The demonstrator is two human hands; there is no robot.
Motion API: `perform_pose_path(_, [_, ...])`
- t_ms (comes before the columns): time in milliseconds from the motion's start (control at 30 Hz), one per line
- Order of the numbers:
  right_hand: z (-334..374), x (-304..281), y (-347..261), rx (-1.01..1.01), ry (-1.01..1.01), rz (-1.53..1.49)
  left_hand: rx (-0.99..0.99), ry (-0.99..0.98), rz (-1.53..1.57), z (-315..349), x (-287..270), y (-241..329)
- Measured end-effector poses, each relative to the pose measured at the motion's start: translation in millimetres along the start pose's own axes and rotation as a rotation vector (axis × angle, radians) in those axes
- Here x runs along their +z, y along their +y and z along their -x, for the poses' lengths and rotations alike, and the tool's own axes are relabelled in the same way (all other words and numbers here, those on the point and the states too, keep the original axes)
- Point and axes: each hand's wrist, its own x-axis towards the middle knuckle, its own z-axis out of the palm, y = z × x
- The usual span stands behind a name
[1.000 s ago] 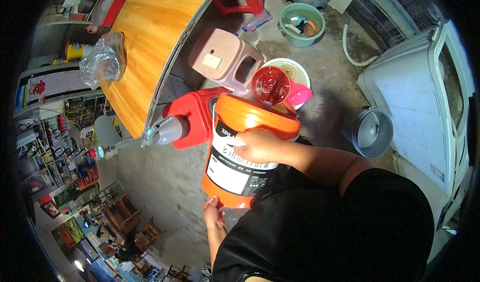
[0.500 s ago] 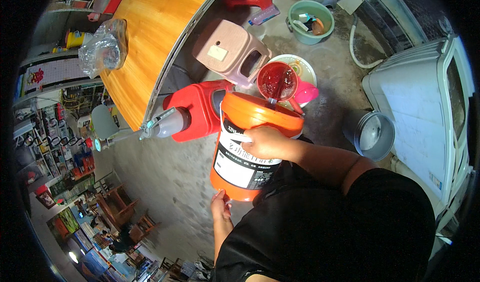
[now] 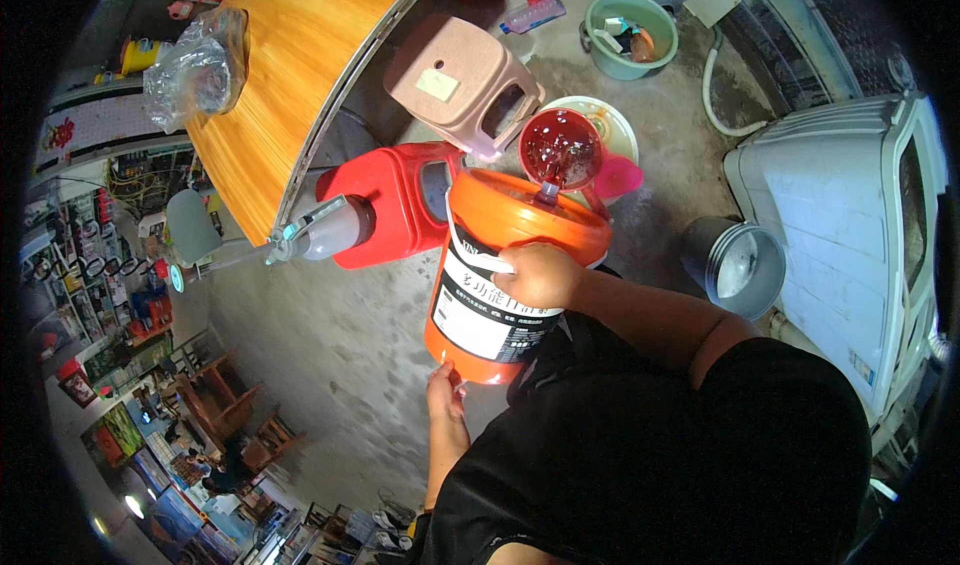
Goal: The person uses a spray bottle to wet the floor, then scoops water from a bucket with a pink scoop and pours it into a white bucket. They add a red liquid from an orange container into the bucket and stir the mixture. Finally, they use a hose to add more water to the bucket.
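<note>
Orange bucket (image 3: pixel 497 310), mid-view, is being kept tilted toward the red dipper (image 3: pixel 531 143) at one o'clock, much as a second ago; pouring is apparently being continued. Its white handle (image 3: pixel 487 262) is being gripped by the right hand (image 3: pixel 541 276), its base being supported at seven o'clock by the curled left hand (image 3: pixel 444 390).

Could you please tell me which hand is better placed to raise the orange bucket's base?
Probably the left hand: it is at the bottom edge of the orange bucket, while the right hand holds the white handle nearer the top.
</note>
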Motion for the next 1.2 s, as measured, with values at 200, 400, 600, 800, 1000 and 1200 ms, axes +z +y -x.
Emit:
perform_pose_path(200, [-6, 5, 9, 0.035, -0.013, 0.018, -0.019, -0.022, 0.025, -17, -2, -4])
perform_pose_path(400, [-8, 7, 14, 0.030, 0.036, 0.021, -0.021, -0.006, 0.002, -25, -1, -8])
perform_pose_path(600, [-10, 11, 23, -0.015, 0.089, 0.027, -0.027, -0.027, 0.002, -26, 4, -8])
perform_pose_path(800, [-11, 12, 30, -0.064, 0.130, 0.043, -0.034, -0.022, 0.011, -21, 10, -6])
perform_pose_path(1000, [-13, 12, 32, -0.039, 0.114, 0.065, -0.058, -0.020, 0.041, -26, 9, -8])
perform_pose_path(1200, [-12, 12, 34, -0.036, 0.091, 0.072, -0.071, -0.010, 0.026, -32, 7, -15])
